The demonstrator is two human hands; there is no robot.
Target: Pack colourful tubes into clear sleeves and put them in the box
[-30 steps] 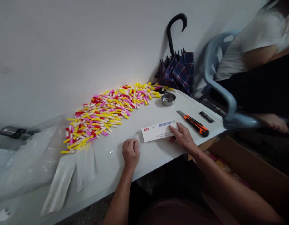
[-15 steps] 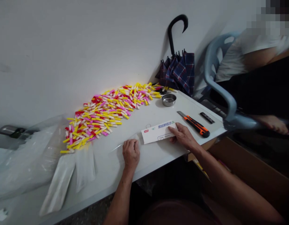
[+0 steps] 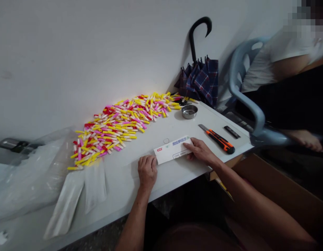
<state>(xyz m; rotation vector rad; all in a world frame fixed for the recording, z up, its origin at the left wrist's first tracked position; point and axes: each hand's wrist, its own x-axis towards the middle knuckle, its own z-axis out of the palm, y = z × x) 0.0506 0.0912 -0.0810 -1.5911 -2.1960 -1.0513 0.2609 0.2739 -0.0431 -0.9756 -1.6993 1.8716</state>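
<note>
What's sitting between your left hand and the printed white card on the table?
Nothing visible: the left hand lies right beside the left end of the printed white card, with no object between them. The right hand is at the card's other end.

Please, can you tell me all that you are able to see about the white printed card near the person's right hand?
The white rectangular card, paper or thin card by its look, lies flat and slanted on the white table. It has blue and green lettering along its upper part, a small red label at the left end, and a small outlined box below. The right hand rests on its right end; the left hand is at its lower-left corner.
</note>
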